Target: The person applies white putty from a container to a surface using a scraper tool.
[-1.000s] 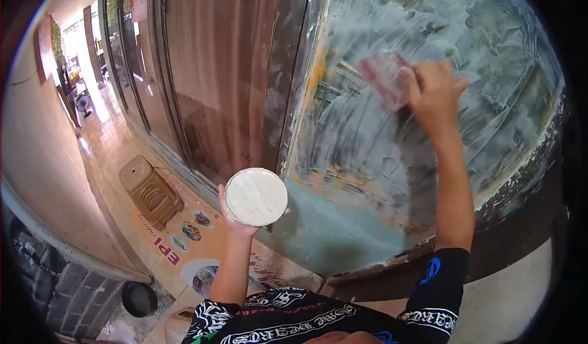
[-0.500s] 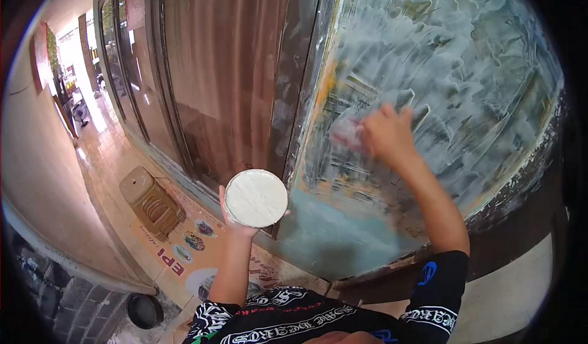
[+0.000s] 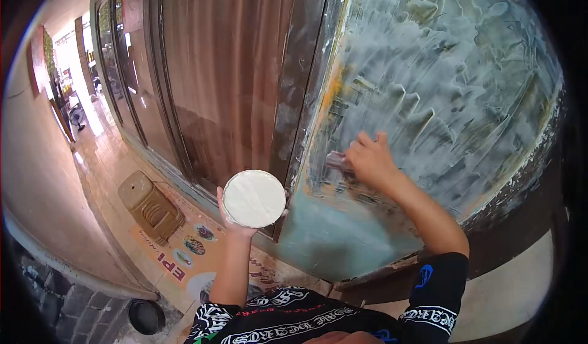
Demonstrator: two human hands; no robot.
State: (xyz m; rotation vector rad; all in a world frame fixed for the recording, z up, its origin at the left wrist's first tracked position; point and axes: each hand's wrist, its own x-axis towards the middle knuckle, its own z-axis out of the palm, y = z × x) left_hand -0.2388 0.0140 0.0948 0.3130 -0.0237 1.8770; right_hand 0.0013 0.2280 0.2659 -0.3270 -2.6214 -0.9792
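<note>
My left hand (image 3: pixel 236 226) is wrapped round a round tub of white putty (image 3: pixel 254 198) from below, its pale top facing me. My right hand (image 3: pixel 372 163) grips a small flat scraper (image 3: pixel 338 160) against the wall (image 3: pixel 429 68); its exact shape is partly hidden by my fingers. Grey-white putty smears and ridges cover the wall's upper part, over green paint. Orange and dark patches show near the scraper and along the left edge.
A brown window frame (image 3: pixel 300 80) with a curtain behind glass borders the wall on the left. On the floor are a brown plastic stool (image 3: pixel 147 200), a printed banner (image 3: pixel 177 255) and a black round pan (image 3: pixel 146 316). A low curved wall (image 3: pixel 55 203) runs along the left.
My right hand has moved down and slightly left across the wall with the scraper. The left hand and the tub stay nearly where they were.
</note>
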